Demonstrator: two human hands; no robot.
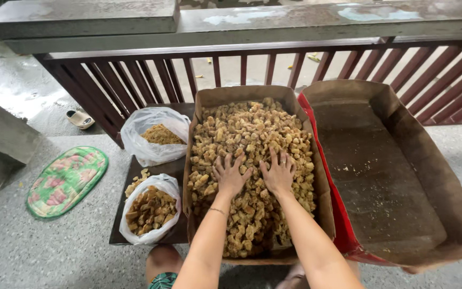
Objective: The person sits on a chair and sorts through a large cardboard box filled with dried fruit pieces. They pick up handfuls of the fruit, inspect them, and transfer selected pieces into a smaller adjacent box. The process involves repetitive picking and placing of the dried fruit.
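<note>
Left hand (pixel 229 175) and right hand (pixel 279 174) lie flat, fingers spread, holding nothing, on tan dried pieces (pixel 252 139) filling the cardboard box (pixel 201 107); pieces likely light, loose, brittle; best scooped from beneath.

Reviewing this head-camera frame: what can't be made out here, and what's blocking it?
- Palms and undersides of the left hand and right hand: pressed flat into the tan chunks, so any grip is hidden.
- Bottom of the full cardboard box: covered by chunks.
- Empty cardboard box: near corner cut off by the frame edge.
- Contents of the far plastic bag: too small to identify.
</note>
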